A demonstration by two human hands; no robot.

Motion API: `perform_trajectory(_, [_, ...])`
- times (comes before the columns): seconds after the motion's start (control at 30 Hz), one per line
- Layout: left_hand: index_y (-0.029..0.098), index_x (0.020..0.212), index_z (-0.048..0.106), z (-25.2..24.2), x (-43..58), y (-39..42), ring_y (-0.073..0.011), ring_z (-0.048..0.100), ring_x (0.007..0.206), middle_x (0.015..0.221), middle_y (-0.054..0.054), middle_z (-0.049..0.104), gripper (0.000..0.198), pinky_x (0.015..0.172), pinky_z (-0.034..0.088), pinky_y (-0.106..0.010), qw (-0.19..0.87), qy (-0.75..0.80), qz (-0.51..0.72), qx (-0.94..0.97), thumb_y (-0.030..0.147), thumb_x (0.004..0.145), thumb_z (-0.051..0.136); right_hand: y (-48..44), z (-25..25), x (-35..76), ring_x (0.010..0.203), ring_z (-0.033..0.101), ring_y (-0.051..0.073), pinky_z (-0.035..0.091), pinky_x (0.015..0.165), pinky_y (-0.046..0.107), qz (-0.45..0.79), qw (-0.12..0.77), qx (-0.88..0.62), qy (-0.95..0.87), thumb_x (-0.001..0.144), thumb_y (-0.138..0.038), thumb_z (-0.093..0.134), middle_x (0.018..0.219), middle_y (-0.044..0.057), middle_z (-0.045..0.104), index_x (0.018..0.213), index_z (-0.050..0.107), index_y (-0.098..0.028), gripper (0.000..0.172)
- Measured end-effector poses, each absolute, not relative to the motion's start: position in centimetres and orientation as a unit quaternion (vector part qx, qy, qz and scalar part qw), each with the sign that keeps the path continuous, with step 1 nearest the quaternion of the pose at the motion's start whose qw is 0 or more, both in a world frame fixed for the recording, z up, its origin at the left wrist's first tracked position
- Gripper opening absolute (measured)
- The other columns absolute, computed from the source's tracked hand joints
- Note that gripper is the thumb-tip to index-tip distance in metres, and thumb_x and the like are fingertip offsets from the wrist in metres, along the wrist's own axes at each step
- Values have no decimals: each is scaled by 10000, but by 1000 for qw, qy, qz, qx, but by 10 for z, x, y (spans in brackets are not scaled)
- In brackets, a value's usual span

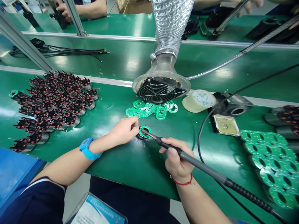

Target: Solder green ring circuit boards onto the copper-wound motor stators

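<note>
Clock positions are read from the work piece at the bench centre, twelve being the far side.

Item: green ring board (149, 130), one, lying on the green bench top (126, 166) with a dark round part (140, 137) beneath it; between the two hands.

Item: left hand (126, 130), at nine o'clock, beside the ring board. Fingers curled narrow, thumb side toward the board; whether they pinch anything cannot be told. Blue wristband (88, 148) on the forearm.

Item: right hand (178, 158), at four o'clock. Fingers closed round the soldering iron (203, 167), held pen-fashion, tip over the ring board; contact cannot be told. Red bracelet (181, 181) at the wrist.

Item: loose green ring boards (149, 108), a heap, at twelve o'clock, near the work piece.

Item: extractor hood (161, 85) with black fan grille and silver duct (171, 25), at twelve to one o'clock, above the heap.

Item: tape roll (195, 103), pale yellow, at two o'clock.

Item: yellowish sponge (226, 125) in a dark tray, at three o'clock.

Item: round parts topped with green boards (277, 149), in close rows, between three and four o'clock.

Item: copper-wound cores (60, 99), a large cluster, between nine and ten o'clock.

Item: black cables (63, 51), a bundle, at ten o'clock.

Item: co-worker's hand (64, 11), between ten and eleven o'clock, on a black object.
</note>
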State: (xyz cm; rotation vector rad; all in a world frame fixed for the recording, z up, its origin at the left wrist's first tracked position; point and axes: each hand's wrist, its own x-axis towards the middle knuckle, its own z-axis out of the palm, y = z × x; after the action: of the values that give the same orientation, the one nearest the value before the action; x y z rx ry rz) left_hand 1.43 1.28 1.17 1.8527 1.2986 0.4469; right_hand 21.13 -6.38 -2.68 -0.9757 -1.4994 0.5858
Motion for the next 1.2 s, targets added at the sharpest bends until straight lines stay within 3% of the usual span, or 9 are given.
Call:
perform_trajectory(0.13, [193, 658, 389, 11, 16, 12, -109, 375, 569, 598, 50, 432, 163, 561, 239, -258, 373, 520, 171, 749, 117, 767, 483, -63, -27, 209, 602, 635, 141, 516, 593, 299, 214, 595, -433, -642, 899, -185, 564, 738, -4, 678, 1137, 656, -225, 258])
perform_trajectory(0.37, [198, 677, 400, 12, 17, 11, -122, 388, 577, 610, 39, 453, 136, 567, 241, -266, 347, 528, 161, 758, 138, 773, 473, -64, -25, 211, 532, 551, 138, 456, 560, 312, 238, 576, -412, -665, 904, -209, 551, 607, -28, 600, 1044, 671, -212, 184])
perform_trajectory(0.53, [200, 684, 397, 11, 16, 11, -125, 394, 580, 617, 34, 461, 122, 568, 243, -269, 342, 527, 160, 761, 145, 772, 462, -65, -27, 211, 531, 567, 140, 476, 568, 318, 225, 582, -410, -665, 907, -214, 554, 608, -29, 613, 1045, 672, -214, 181])
perform_trajectory(0.67, [202, 679, 383, 12, 16, 10, -127, 395, 584, 623, 30, 459, 131, 570, 246, -269, 337, 524, 154, 767, 148, 768, 463, -64, -27, 205, 646, 681, 158, 556, 593, 310, 221, 595, -434, -639, 919, -183, 541, 834, 16, 722, 1224, 596, -233, 314])
perform_trajectory(0.8, [204, 675, 384, 13, 16, 10, -132, 405, 591, 626, 26, 468, 130, 570, 254, -270, 333, 524, 149, 769, 157, 767, 462, -53, -21, 198, 940, 708, 214, 582, 826, 414, 205, 493, -485, -693, 940, -181, 500, 1056, 57, 735, 1351, 470, -274, 422])
perform_trajectory(0.93, [205, 666, 393, 15, 18, 10, -139, 422, 604, 635, 18, 487, 136, 573, 274, -271, 324, 531, 143, 770, 157, 775, 460, -42, -16, 193, 1209, 576, 279, 516, 969, 498, 169, 354, -472, -789, 878, -201, 550, 1290, 107, 627, 1359, 453, -263, 494])
perform_trajectory(1.03, [203, 670, 420, 15, 19, 10, -153, 454, 621, 653, 6, 519, 130, 581, 294, -282, 320, 533, 139, 771, 151, 784, 457, -39, -18, 190, 1212, 565, 270, 506, 992, 497, 189, 326, -459, -805, 833, -123, 509, 1319, 114, 591, 1390, 407, -243, 578])
perform_trajectory(1.2, [198, 764, 473, 15, 15, 11, -165, 517, 678, 723, -3, 572, 62, 602, 335, -282, 353, 532, 137, 757, 187, 824, 468, -39, -23, 192, 1140, 586, 251, 520, 967, 478, 180, 341, -465, -797, 821, -86, 485, 1238, 104, 624, 1368, 419, -240, 572])
